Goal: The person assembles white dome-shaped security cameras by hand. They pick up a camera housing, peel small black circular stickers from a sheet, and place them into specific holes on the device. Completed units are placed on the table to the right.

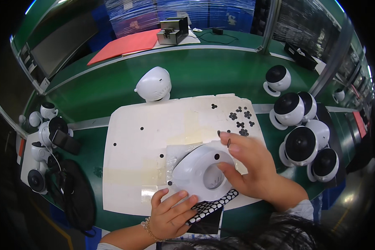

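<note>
A white rounded device shell (191, 175) with a circular opening lies on a padded patch of the white board (129, 166). One round black pad (216, 156) sits on its rim, above the opening. My left hand (171, 214) has its fingers spread, fingertips by the shell's lower left edge. Over the shell's right side is my right hand (252, 168), thumb near the opening and apart from the forefinger. Small dark bits show at its fingertips, too small to name surely. A black sheet with white round spots (214, 206) lies partly beneath the shell.
Loose black pads (244, 132) are scattered on the board. Another white device (155, 84) stands behind it. Several white devices with black faces (301, 143) crowd the right; more stand left beside a black bag (77, 196). A metal box (173, 31) sits at the back.
</note>
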Demonstrator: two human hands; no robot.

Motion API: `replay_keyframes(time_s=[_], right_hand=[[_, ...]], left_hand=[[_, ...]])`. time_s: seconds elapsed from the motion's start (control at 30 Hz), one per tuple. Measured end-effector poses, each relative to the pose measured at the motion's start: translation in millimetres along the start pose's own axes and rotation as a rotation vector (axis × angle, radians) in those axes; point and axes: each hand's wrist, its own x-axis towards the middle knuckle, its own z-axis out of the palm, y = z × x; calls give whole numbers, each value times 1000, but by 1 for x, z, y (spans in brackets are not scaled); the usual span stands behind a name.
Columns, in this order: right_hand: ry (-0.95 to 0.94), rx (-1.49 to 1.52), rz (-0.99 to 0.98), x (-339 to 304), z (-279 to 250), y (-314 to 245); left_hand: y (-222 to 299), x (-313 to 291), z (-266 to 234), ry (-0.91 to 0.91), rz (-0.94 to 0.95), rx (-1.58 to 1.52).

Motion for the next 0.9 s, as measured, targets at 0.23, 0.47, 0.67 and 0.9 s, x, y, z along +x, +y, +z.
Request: replay_keyframes(time_s=[0.23, 0.47, 0.67, 0.9], right_hand=[[-137, 383, 215, 0, 16, -6], [-170, 382, 206, 3, 22, -8], [-153, -71, 18, -2, 16, -20], [-72, 62, 163, -31, 1, -23]], left_hand=[[1, 3, -2, -27, -16, -32], [0, 2, -2, -9, -13, -37], [0, 3, -1, -9, -6, -36], [1, 2, 0, 1, -10, -7]])
